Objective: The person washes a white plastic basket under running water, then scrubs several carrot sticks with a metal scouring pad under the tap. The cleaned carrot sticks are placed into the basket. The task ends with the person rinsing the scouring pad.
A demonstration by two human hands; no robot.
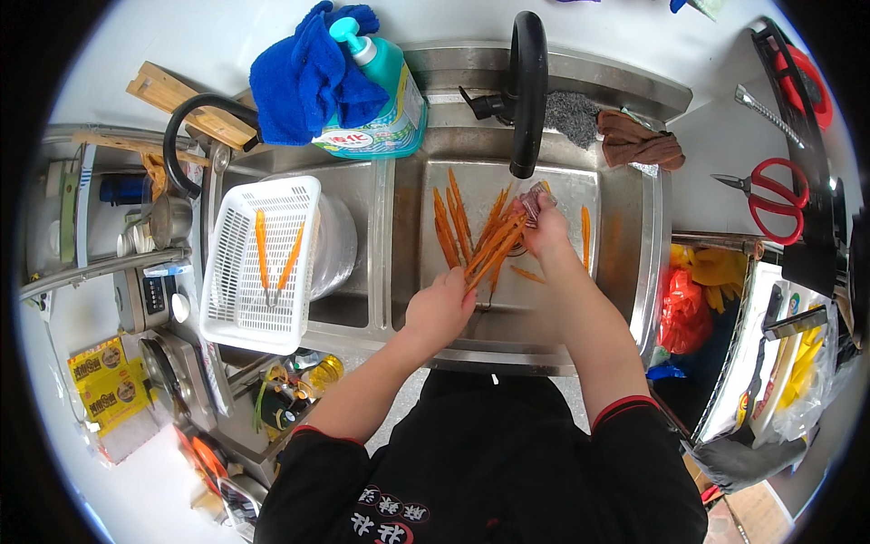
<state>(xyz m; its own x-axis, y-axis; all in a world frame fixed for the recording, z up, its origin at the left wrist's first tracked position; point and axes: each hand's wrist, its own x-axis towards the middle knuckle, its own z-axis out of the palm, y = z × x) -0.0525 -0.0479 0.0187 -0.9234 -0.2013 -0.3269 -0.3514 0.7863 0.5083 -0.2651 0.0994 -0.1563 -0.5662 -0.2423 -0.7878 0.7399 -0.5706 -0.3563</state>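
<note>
My left hand grips a pair of orange tongs with wavy-edged arms, its far ends pointing up and right. At those ends my right hand holds a small reddish-brown scrubbing cloth against the arms, below the black faucet. Several more orange tongs lie in the steel sink basin, partly hidden by my hands. One orange piece lies along the basin's right side. In the left basin, a white plastic basket holds a V-shaped pair of orange tongs.
Behind the sink stand a teal detergent bottle draped with a blue towel, a grey scouring pad and a brown cloth. Red-handled scissors are at the right. A second black faucet arches near the basket.
</note>
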